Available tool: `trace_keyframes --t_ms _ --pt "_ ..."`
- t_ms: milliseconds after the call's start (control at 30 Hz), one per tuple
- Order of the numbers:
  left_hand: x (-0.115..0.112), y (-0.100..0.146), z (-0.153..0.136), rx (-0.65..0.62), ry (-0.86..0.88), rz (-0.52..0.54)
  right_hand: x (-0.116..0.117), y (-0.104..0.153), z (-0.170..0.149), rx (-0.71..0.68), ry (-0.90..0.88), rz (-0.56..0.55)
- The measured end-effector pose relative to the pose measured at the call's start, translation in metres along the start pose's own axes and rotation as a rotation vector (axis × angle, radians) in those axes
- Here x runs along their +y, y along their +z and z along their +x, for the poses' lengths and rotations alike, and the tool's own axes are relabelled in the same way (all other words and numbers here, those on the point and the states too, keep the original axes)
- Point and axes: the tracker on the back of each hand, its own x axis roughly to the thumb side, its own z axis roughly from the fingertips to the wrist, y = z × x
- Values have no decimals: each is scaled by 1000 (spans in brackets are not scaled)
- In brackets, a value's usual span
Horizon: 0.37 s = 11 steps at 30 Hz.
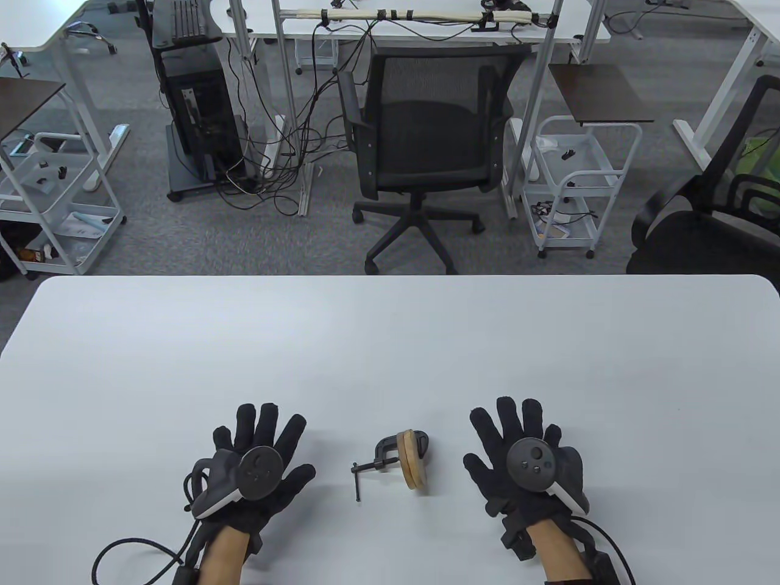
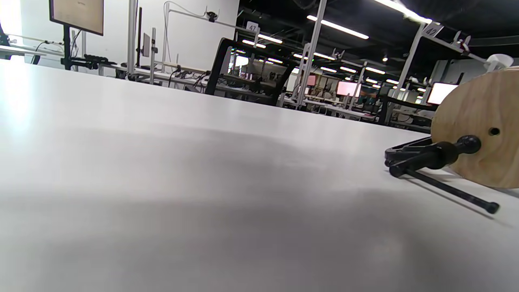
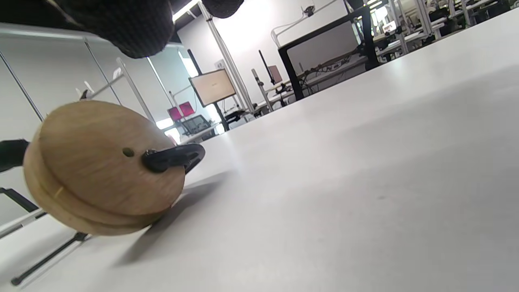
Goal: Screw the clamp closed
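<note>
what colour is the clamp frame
Black clamp frame, clearest in the table view.

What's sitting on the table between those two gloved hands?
A black clamp gripping stacked wooden discs lies between the left hand and right hand, seen in the table view.

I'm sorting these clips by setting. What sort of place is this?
Most likely an office-style lab or workshop: a white table with a C-clamp on it, a mesh office chair behind, and a computer tower with loose cables.
</note>
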Motion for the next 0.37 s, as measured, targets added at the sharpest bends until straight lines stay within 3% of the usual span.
trace_keyframes --t_ms 167,367 --pt "0 0 2 -35 -22 95 5 2 1 26 111 56" --pt "-2 -1 6 -27 -37 55 7 3 1 38 119 70"
